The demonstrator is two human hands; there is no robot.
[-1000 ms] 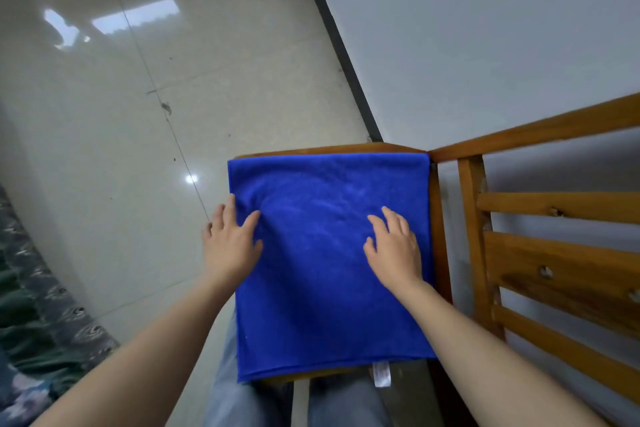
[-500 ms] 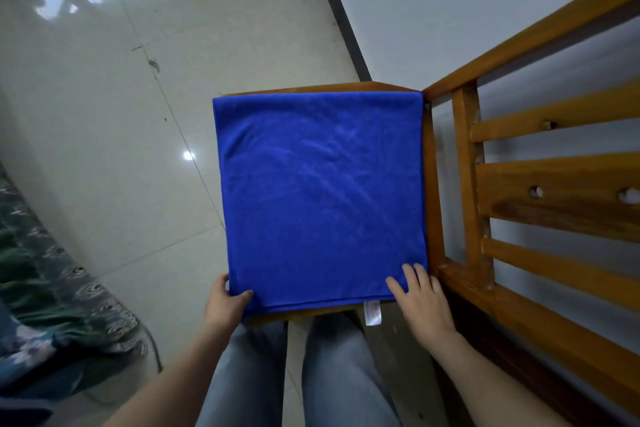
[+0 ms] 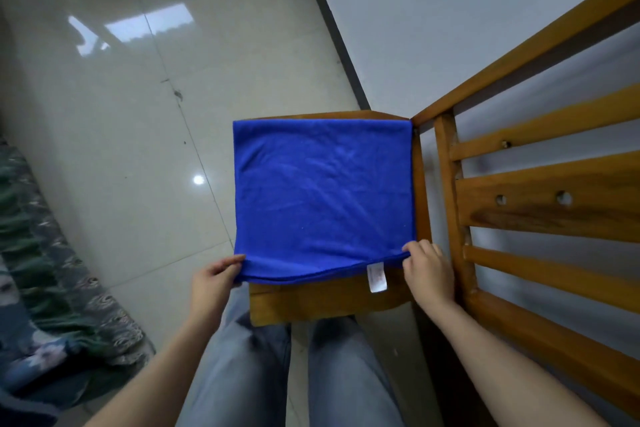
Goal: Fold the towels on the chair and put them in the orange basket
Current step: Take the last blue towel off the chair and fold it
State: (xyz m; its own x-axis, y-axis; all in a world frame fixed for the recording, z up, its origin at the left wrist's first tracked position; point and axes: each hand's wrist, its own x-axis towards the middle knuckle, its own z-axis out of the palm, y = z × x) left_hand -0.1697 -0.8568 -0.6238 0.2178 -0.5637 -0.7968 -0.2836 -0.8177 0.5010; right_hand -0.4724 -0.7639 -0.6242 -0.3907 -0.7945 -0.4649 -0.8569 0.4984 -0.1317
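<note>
A blue towel point(image 3: 322, 194), folded into a rough square, lies flat on the wooden chair seat point(image 3: 329, 302). A white label point(image 3: 376, 277) hangs from its near edge. My left hand point(image 3: 213, 282) pinches the towel's near left corner. My right hand point(image 3: 429, 272) pinches the near right corner, and the near edge is lifted slightly off the seat. The orange basket is out of view.
The chair's slatted wooden back point(image 3: 540, 204) rises on the right, against a grey wall point(image 3: 450, 10). Glossy tiled floor point(image 3: 121, 114) spreads to the left. A patterned green cloth point(image 3: 45, 281) lies at the lower left. My legs in grey trousers point(image 3: 287, 374) are below the seat.
Both hands slid from the towel's middle down to its near edge, then took hold of the two near corners and raised that edge a little, baring the front of the seat.
</note>
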